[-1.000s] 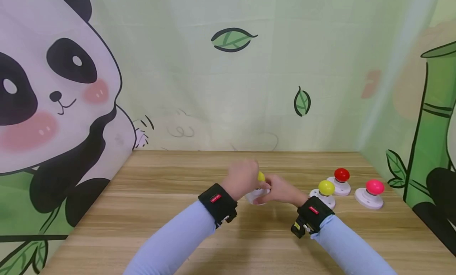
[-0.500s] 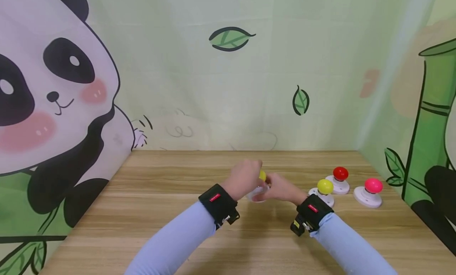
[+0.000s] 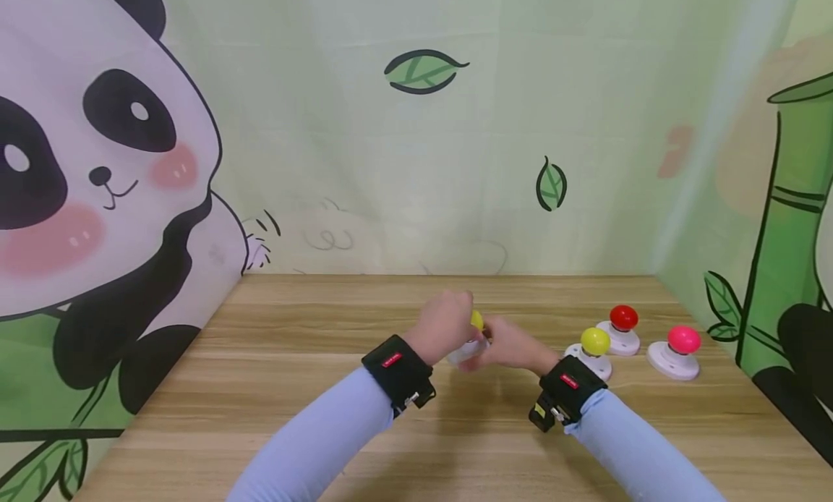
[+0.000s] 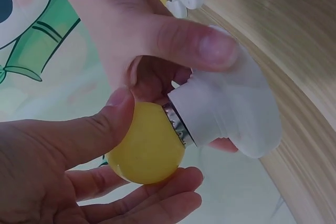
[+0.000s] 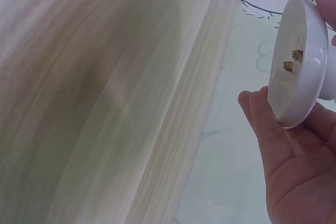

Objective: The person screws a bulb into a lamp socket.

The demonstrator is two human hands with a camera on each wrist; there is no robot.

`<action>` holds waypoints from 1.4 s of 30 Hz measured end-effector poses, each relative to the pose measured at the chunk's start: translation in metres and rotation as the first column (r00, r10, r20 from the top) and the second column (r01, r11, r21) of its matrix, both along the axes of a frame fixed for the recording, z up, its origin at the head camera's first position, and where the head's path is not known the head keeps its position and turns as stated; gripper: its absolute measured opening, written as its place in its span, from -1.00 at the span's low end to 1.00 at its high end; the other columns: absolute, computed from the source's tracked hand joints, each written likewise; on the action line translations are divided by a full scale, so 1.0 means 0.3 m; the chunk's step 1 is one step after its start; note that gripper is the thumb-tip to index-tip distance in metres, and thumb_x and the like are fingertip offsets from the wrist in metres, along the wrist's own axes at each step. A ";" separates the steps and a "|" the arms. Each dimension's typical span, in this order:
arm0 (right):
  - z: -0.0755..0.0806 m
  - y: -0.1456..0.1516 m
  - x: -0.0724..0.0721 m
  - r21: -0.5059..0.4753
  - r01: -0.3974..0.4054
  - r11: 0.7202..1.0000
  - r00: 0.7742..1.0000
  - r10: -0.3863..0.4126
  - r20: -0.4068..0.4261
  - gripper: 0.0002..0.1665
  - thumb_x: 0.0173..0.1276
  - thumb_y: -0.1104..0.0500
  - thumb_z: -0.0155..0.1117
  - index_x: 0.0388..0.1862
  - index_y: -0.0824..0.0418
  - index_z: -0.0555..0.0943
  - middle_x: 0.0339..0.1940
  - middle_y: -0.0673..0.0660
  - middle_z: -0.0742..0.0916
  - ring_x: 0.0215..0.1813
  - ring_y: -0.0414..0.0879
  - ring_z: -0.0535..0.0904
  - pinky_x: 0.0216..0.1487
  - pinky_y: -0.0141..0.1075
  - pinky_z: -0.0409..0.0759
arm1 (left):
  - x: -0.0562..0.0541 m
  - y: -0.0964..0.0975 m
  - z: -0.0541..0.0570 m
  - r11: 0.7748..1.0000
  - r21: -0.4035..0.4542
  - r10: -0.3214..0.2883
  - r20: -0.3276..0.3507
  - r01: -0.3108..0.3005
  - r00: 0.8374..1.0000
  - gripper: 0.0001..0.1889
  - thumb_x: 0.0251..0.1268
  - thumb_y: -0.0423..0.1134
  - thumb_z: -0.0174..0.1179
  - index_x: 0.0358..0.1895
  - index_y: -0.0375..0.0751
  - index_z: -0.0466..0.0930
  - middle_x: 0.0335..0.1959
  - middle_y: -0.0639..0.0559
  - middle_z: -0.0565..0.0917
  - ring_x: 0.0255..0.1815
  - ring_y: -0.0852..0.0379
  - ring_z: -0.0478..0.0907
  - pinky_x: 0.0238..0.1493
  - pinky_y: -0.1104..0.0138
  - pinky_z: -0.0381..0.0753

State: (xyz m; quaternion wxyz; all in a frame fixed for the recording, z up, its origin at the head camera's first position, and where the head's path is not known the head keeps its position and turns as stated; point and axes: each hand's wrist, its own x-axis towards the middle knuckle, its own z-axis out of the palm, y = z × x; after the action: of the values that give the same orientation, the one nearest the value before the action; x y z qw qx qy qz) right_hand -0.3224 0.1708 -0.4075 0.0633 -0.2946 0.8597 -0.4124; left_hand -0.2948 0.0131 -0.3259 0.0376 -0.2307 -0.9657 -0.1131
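A yellow light bulb [image 4: 147, 145] sits in the white lamp holder [image 4: 202, 108]; a band of its metal screw cap shows at the socket mouth. My left hand [image 3: 442, 328] holds the bulb, thumb on one side and fingers along the other. With my right hand [image 3: 514, 344] I grip the lamp holder, the thumb pressed on its round base. Holder and bulb are held tilted above the table. In the right wrist view the underside of the base [image 5: 296, 72] shows two brass screws; the bulb is out of sight there.
To the right on the wooden table [image 3: 293, 430] stand three lamp holders with bulbs: one yellow [image 3: 595, 341], one red [image 3: 624, 318], one pink [image 3: 684, 340]. A printed cloth [image 3: 312, 126] with a panda and leaves forms the back and sides.
Both hands stay at nearly the same spot with the bulb and holder between them. My left fingers shift slightly around the bulb, and the holder tilts a little.
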 end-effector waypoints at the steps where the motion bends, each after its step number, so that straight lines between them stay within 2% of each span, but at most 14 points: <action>1: 0.000 0.000 0.001 -0.001 -0.002 1.000 1.000 0.002 -0.003 -0.35 -0.03 0.04 0.59 0.04 0.17 0.56 -0.08 0.07 0.72 -0.08 -0.10 0.61 -0.04 -0.21 0.57 | 0.000 0.000 0.001 1.000 0.004 0.002 0.004 -0.002 1.000 -0.62 0.04 -0.06 0.46 -0.21 -0.25 0.58 -0.47 0.05 0.58 -0.51 0.22 0.45 -0.52 0.46 0.43; 6: -0.001 0.003 0.002 -0.006 -0.009 1.000 1.000 0.009 -0.012 -0.37 -0.04 0.04 0.59 0.02 0.17 0.56 -0.10 0.07 0.72 -0.10 -0.11 0.62 -0.03 -0.23 0.57 | 0.000 0.001 0.001 1.000 0.013 0.002 0.008 -0.002 1.000 -0.61 0.03 -0.07 0.46 -0.22 -0.26 0.58 -0.49 0.06 0.57 -0.53 0.23 0.44 -0.53 0.46 0.42; 14: -0.008 0.014 0.001 0.001 -0.021 1.000 0.999 0.021 -0.045 -0.41 -0.01 0.05 0.57 -0.01 0.22 0.57 -0.13 0.10 0.73 -0.14 -0.14 0.62 -0.07 -0.27 0.57 | 0.001 0.004 -0.006 0.998 0.022 -0.052 -0.052 0.053 0.997 -0.66 0.04 -0.11 0.46 -0.25 -0.25 0.60 -0.48 0.06 0.61 -0.52 0.24 0.46 -0.53 0.46 0.42; 20: 0.001 0.017 0.005 -0.005 -0.025 1.000 1.000 0.025 -0.012 -0.39 0.00 0.07 0.57 0.03 0.20 0.55 -0.10 0.09 0.72 -0.10 -0.09 0.63 -0.05 -0.25 0.58 | 0.005 0.010 -0.013 0.996 0.023 -0.084 -0.093 0.087 0.992 -0.69 0.04 -0.15 0.46 -0.28 -0.25 0.59 -0.50 0.05 0.61 -0.52 0.24 0.45 -0.53 0.47 0.41; 23: 0.003 0.018 0.006 -0.003 -0.031 1.000 0.999 0.031 -0.023 -0.37 0.00 0.07 0.57 0.03 0.22 0.54 -0.10 0.12 0.72 -0.09 -0.05 0.63 -0.05 -0.25 0.58 | 0.006 0.012 -0.016 0.996 0.013 -0.089 -0.101 0.091 0.991 -0.69 0.04 -0.15 0.46 -0.27 -0.25 0.58 -0.48 0.02 0.62 -0.51 0.23 0.48 -0.53 0.48 0.43; 27: -0.002 0.019 0.003 0.021 -0.025 0.999 0.998 0.026 -0.053 -0.37 -0.03 0.05 0.58 0.01 0.23 0.55 -0.11 0.12 0.72 -0.11 -0.09 0.63 -0.06 -0.27 0.57 | 0.006 0.009 -0.016 0.997 0.025 -0.078 -0.055 0.079 0.995 -0.70 0.06 -0.17 0.45 -0.26 -0.26 0.58 -0.48 0.04 0.59 -0.51 0.24 0.45 -0.53 0.47 0.42; 31: -0.009 0.019 0.007 0.061 -0.014 0.998 0.996 0.019 -0.082 -0.37 -0.07 0.03 0.59 -0.02 0.21 0.57 -0.12 0.09 0.73 -0.12 -0.14 0.62 -0.08 -0.28 0.58 | 0.004 -0.015 0.008 0.999 0.028 -0.047 0.059 0.045 0.997 -0.62 0.07 -0.04 0.43 -0.25 -0.25 0.58 -0.47 0.03 0.58 -0.50 0.18 0.44 -0.50 0.39 0.44; 34: -0.012 0.019 0.008 0.067 -0.016 0.998 0.996 0.022 -0.089 -0.35 -0.07 0.03 0.59 -0.01 0.23 0.58 -0.11 0.11 0.73 -0.10 -0.12 0.63 -0.06 -0.25 0.58 | -0.016 -0.055 0.045 0.999 0.030 0.010 0.134 -0.014 0.991 -0.48 0.14 0.11 0.34 -0.04 -0.28 0.59 -0.20 -0.07 0.69 -0.28 0.08 0.60 -0.30 0.27 0.59; 38: -0.010 0.019 0.008 0.065 -0.006 0.998 0.997 0.011 -0.080 -0.32 -0.05 0.00 0.57 0.04 0.24 0.56 -0.07 0.13 0.72 -0.05 -0.08 0.61 0.02 -0.16 0.56 | -0.083 -0.137 0.102 0.992 0.021 0.119 0.169 -0.125 0.978 -0.42 0.29 0.13 0.19 0.17 -0.28 0.51 0.10 -0.15 0.63 0.02 -0.05 0.61 -0.02 0.13 0.60; 40: -0.009 0.021 0.007 0.069 0.005 0.998 0.997 0.001 -0.078 -0.31 -0.05 -0.01 0.58 0.04 0.24 0.56 -0.06 0.13 0.71 -0.04 -0.07 0.60 0.05 -0.12 0.55 | -0.125 -0.189 0.123 0.986 0.002 0.167 0.156 -0.169 0.974 -0.47 0.32 0.09 0.18 0.14 -0.26 0.53 0.09 -0.13 0.64 0.01 -0.05 0.61 -0.03 0.13 0.60; 42: -0.008 0.024 0.009 0.073 0.019 0.997 0.997 -0.014 -0.074 -0.31 -0.05 -0.01 0.57 0.05 0.24 0.56 -0.05 0.13 0.71 -0.02 -0.05 0.60 0.07 -0.08 0.55 | -0.169 -0.242 0.133 0.978 -0.027 0.207 0.135 -0.205 0.969 -0.56 0.32 0.07 0.18 0.02 -0.24 0.59 -0.04 -0.07 0.67 -0.13 0.02 0.61 -0.16 0.18 0.60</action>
State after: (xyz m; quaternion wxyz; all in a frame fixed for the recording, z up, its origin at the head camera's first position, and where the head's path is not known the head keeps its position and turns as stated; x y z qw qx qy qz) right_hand -0.3198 0.1779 -0.4099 0.0390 -0.3000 0.8786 -0.3695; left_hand -0.3456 -0.0597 -0.2859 -0.0189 -0.1212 -0.9854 -0.1181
